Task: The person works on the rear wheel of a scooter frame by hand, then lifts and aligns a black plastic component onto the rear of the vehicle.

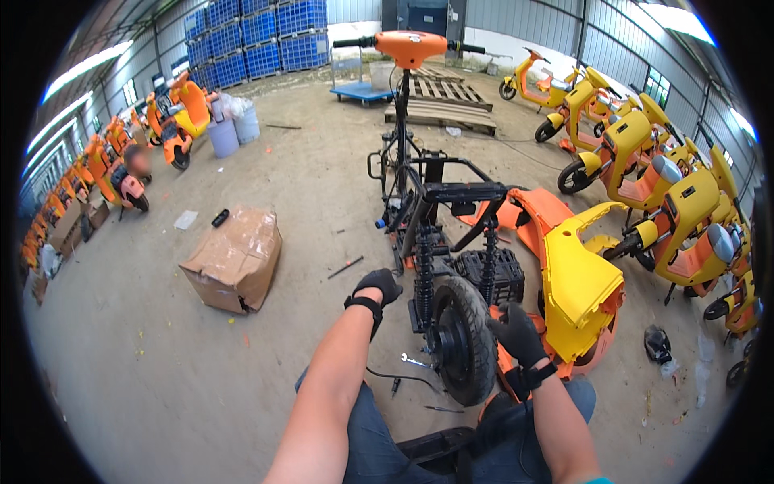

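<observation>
While you sit behind the stripped scooter, its rear wheel [461, 339] stands upright between your gloved hands, its frame running straight away from you. Your right hand [518, 332] hangs nearer, just beside the tyre; your left hand [379, 286] hovers loosely curled, holding nothing.

Stripped scooter frame [439, 218] before us

Upright, black, orange handlebar head [409, 47]; its rear wheel [463, 339] stands nearest us.
</observation>
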Tool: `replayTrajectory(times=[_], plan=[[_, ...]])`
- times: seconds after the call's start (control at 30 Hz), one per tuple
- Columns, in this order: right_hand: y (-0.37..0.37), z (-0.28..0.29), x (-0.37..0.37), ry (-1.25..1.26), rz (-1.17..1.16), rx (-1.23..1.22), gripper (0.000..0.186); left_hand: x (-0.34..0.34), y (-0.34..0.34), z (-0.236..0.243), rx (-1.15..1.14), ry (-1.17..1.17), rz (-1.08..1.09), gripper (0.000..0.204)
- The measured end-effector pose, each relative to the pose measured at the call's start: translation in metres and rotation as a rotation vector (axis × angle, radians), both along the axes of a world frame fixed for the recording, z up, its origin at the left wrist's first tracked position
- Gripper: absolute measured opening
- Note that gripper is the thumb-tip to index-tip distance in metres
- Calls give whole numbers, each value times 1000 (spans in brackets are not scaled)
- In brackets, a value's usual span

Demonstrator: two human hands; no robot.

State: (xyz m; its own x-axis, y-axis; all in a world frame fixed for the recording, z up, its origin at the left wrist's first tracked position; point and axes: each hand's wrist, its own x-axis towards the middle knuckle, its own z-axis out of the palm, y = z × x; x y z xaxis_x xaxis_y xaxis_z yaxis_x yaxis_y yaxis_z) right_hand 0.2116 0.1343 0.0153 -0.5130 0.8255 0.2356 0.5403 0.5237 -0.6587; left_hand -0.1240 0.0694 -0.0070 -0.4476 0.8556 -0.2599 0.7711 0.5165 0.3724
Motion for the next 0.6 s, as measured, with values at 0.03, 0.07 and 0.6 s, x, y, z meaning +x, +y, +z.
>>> replayTrajectory(times=[0.03,0.07,0.6], plan=[[-1,-5,5,-24,37,-103,38,0,0,-2,-32,-9,-8,57],[1,-7,4,-3,170,-107,35,-2,-1,-4,-41,-8,-19,57],[166,127,-196,-86,373,761,56,-97,59,-81,-284,36,-25,56]])
